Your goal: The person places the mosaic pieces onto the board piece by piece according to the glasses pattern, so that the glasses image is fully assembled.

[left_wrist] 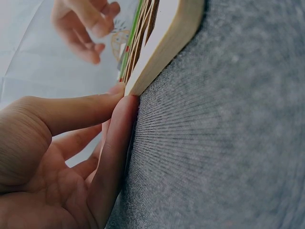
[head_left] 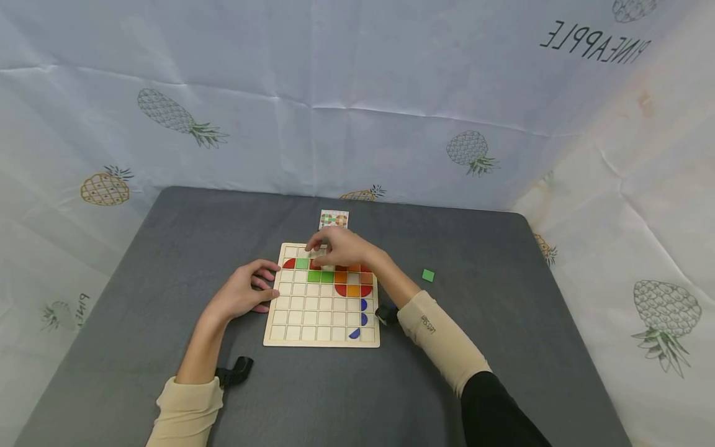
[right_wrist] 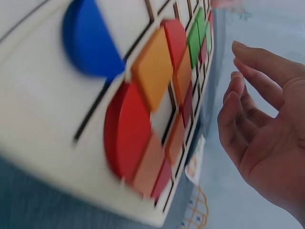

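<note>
A wooden grid board [head_left: 301,318] lies on the dark table. My left hand [head_left: 246,288] is at its left side, thumb and fingers pinching the edge [left_wrist: 138,86]. Over the board's far rows, my right hand [head_left: 342,247] hovers with loosely curved fingers and nothing between them. Beneath and around it sit green square tiles [head_left: 314,277], orange squares [head_left: 354,290] and red rounded pieces [head_left: 365,290]. Blue half-round pieces [head_left: 364,319] lie in the near right cells. In the right wrist view, a gap shows between thumb and fingers [right_wrist: 238,107].
One loose green square [head_left: 427,275] lies on the table [head_left: 480,292] to the right of the board. A patterned card [head_left: 334,218] rests behind the board, partly covered by the right hand. Pineapple-print cloth [head_left: 335,124] hangs beyond the table's far edge.
</note>
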The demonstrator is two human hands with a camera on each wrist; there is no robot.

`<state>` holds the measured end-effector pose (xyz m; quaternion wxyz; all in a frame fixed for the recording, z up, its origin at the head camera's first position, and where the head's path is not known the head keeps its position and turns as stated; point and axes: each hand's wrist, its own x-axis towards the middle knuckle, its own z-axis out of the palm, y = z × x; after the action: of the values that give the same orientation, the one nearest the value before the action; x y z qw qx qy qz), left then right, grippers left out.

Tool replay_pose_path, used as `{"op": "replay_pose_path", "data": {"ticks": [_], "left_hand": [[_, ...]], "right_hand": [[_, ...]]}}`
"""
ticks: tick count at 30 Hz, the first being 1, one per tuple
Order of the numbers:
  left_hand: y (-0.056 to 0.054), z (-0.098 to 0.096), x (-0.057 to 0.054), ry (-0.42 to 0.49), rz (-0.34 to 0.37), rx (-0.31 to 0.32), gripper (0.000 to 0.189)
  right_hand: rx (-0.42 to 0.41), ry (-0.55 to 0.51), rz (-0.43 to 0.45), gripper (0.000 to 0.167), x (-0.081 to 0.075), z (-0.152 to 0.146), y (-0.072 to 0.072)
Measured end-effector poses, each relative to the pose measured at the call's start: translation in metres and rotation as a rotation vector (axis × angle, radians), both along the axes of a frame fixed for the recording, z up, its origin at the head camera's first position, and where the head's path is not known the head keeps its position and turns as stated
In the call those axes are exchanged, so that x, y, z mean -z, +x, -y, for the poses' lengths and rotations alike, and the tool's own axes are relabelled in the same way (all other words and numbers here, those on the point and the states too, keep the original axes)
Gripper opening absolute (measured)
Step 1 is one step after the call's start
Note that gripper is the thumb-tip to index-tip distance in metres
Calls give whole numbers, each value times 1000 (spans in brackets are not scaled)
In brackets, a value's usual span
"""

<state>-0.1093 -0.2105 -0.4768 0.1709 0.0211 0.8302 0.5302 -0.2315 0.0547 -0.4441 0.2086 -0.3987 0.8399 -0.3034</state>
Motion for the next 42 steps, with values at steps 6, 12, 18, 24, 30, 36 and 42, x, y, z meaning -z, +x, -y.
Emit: {"op": "replay_pose_path", "data": {"ticks": [6, 12, 18, 24, 30, 36, 42], "left_hand": [[1, 1, -2, 0, -8, -3, 55], [2, 1, -2, 0, -8, 3, 55], [1, 0, -1, -9, -2, -4, 53], [1, 0, -1, -15, -2, -4, 54], [2, 1, -1, -10, -13, -1, 56], [2, 1, -1, -8, -8, -1, 56], [2, 1, -1, -1, -10, 6, 56]], "right_hand": [[19, -11, -45, 30, -7, -30, 2], [56, 6, -42, 30, -17, -64, 11], [95, 74, -49, 31, -24, -98, 22], [117, 107, -17, 33, -20, -135, 34], [146, 123, 8, 33, -15, -162, 44], [164, 114, 38, 32, -8, -181, 52], [193, 82, 52, 33, 0, -199, 58]]}}
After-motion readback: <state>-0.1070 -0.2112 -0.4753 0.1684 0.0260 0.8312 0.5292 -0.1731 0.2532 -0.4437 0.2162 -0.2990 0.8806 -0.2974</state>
